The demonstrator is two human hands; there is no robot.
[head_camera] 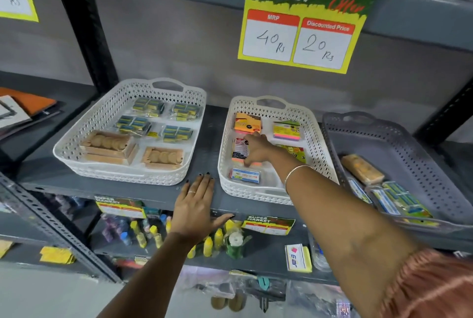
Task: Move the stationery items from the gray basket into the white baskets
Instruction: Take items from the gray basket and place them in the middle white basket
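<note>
Two white baskets stand on the grey shelf. The left white basket (84, 135) holds several blue-yellow packs and tan boxes. Sticky-note packs fill the middle white basket (226, 148), where my right hand (256, 150) reaches in with fingers closed around a pink sticky-note pack (239, 150). Below it lies a white-blue box (245, 175). At the right, the gray basket (409, 143) contains an orange pack (362, 169) and blue-green packs (399, 201). My left hand (197, 208) rests flat on the shelf's front edge, fingers spread, holding nothing.
A yellow price sign (304, 23) hangs from the shelf above. The lower shelf carries small yellow bottles (208, 244), a tape roll and a white-yellow pad (298, 258). Notebooks lie on the neighbouring shelf at the far left (23, 107). Black uprights frame the bay.
</note>
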